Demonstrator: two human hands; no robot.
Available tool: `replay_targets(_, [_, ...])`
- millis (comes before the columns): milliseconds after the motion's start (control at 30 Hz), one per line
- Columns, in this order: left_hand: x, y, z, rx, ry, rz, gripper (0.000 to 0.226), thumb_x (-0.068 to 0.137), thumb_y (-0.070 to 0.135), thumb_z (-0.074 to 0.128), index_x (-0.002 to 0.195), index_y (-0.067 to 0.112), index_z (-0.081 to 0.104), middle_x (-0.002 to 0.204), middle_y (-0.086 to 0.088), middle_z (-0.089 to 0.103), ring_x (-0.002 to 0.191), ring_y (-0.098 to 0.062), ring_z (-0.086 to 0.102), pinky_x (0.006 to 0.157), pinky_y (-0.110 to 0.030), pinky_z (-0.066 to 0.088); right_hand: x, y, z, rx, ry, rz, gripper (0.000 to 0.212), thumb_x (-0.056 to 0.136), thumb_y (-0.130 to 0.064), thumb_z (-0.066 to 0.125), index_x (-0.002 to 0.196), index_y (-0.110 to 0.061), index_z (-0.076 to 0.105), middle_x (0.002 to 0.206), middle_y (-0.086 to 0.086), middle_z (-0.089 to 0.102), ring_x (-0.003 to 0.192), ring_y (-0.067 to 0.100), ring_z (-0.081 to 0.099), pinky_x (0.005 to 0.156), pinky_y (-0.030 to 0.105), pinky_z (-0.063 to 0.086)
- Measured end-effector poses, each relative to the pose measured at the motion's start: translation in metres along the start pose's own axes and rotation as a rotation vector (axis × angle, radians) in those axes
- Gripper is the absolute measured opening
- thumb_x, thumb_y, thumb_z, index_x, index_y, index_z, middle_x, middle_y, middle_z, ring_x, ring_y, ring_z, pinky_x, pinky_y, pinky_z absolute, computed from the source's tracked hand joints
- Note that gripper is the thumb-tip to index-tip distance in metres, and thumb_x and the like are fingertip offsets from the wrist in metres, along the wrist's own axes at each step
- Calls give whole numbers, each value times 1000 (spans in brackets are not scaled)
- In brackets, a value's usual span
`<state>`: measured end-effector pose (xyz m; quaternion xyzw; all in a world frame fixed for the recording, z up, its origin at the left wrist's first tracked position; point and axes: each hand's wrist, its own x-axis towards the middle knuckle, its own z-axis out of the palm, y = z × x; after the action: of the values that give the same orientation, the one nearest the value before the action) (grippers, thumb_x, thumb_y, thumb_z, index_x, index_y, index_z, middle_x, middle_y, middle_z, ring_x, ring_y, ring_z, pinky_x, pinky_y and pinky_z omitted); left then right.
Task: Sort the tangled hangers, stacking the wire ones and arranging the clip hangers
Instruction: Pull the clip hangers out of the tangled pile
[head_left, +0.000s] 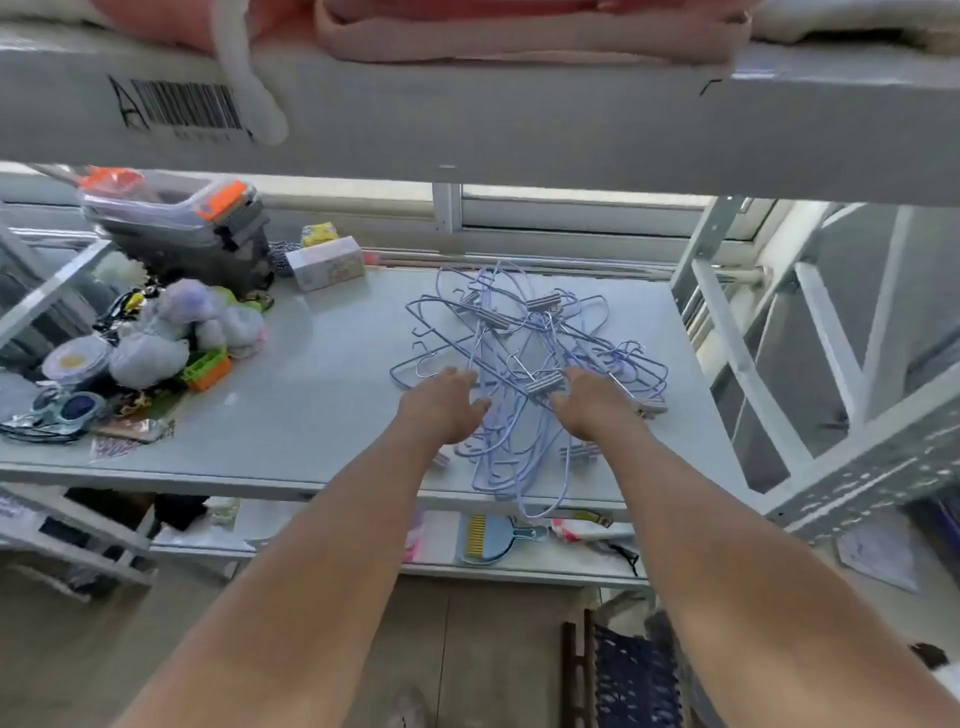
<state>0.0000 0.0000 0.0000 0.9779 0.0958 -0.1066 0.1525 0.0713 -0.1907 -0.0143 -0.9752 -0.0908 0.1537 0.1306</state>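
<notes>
— Looking down from the head view, where does the tangle of hangers (524, 358) sit against the hands?

— It lies on the grey shelf (322, 395), right of centre, and both hands are at its near side. The left hand (444, 408) is palm down over the left edge, fingers loosely spread, touching or just above the wires; I cannot tell if it grips anything. The right hand (592, 402) lies over the middle of the heap beside a metal clip (544, 385), fingers slightly apart, and whether it pinches a wire is hidden.

— Any writing to read?

— A barcode label (179, 109) on the beam above, with a large letter A beside it. The small print below is too blurred. The small box (326, 262) at the back has printing I cannot make out.

— Which way do the hangers point?

— No single way. They cross one another, hooks facing several directions; the heap stretches from the back of the shelf to its front edge, where one loop overhangs.
</notes>
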Motion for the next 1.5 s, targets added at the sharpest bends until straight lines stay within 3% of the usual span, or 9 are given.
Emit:
replay_targets(167, [35, -15, 5, 40, -50, 75, 59, 96, 52, 40, 148, 26, 32, 155, 0, 28, 136, -24, 39, 106, -44, 39, 20, -19, 8, 40, -19, 9, 50, 94, -41, 52, 135, -14, 45, 141, 15, 47, 126, 32, 48, 98, 40, 43])
replay_targets(367, [68, -15, 14, 25, -84, 119, 55, 94, 48, 48, 141, 21, 42, 144, -8, 37, 125, -30, 49, 102, -44, 42, 41, -22, 10, 139, -12, 76, 37, 79, -51, 61, 90, -17, 58, 102, 9, 63, 99, 28, 59, 78, 33, 46])
replay_targets(500, [79, -10, 16, 24, -42, 89, 41, 93, 32, 56, 125, 7, 52, 131, -14, 43, 115, -33, 54, 95, -40, 45, 58, -13, -2, 191, 28, 93, 15, 77, -21, 62, 66, -16, 53, 75, 4, 59, 82, 27, 60, 56, 23, 36])
replay_targets(700, [82, 1, 20, 3, -21, 1, 18, 88, 5, 52, 105, 6, 56, 124, -15, 45, 102, -33, 59, 87, -35, 46, 62, -13, -10, 298, -311, 95, 9, 70, -19, 64, 70, -11, 60, 59, 8, 50, 45, 20, 42, 47, 23, 37])
replay_targets(800, [81, 4, 18, -48, 29, -38, 14, 83, -3, 46, 90, 8, 52, 120, -16, 46, 99, -34, 58, 83, -36, 45, 66, -16, -15, 376, -266, 150, 11, 74, -14, 58, 65, -9, 53, 56, 9, 43, 47, 19, 35, 46, 24, 30])
replay_targets(900, [80, 1, 19, -70, 51, -74, 27, 83, -3, 46, 105, 4, 59, 124, -15, 45, 104, -34, 57, 84, -35, 44, 70, -11, -25, 387, -226, 194, 18, 82, -10, 54, 65, -7, 57, 56, 8, 44, 47, 19, 37, 46, 22, 29])
replay_targets(1000, [79, -2, 23, -94, 14, -72, 39, 84, 0, 48, 122, 7, 57, 132, -13, 44, 112, -33, 55, 88, -35, 45, 72, -2, -23, 239, -102, 165, 17, 89, -20, 50, 88, -6, 60, 84, 12, 60, 78, 29, 59, 66, 30, 44])
replay_targets(1233, [76, -5, 22, -145, -3, -35, 37, 89, 17, 56, 125, 9, 55, 129, -12, 53, 111, -29, 55, 85, -32, 45, 66, 2, 0, 31, 12, 168, 40, 88, -27, 66, 119, -6, 52, 125, 17, 57, 116, 33, 56, 86, 36, 47])
replay_targets(1500, [71, -4, 25, -151, 15, -19, 45, 91, 22, 57, 133, 11, 53, 137, -10, 52, 121, -28, 53, 95, -33, 44, 56, 2, 8, 136, 70, 173, 19, 86, -18, 59, 103, -9, 58, 111, 14, 64, 104, 32, 60, 80, 36, 49])
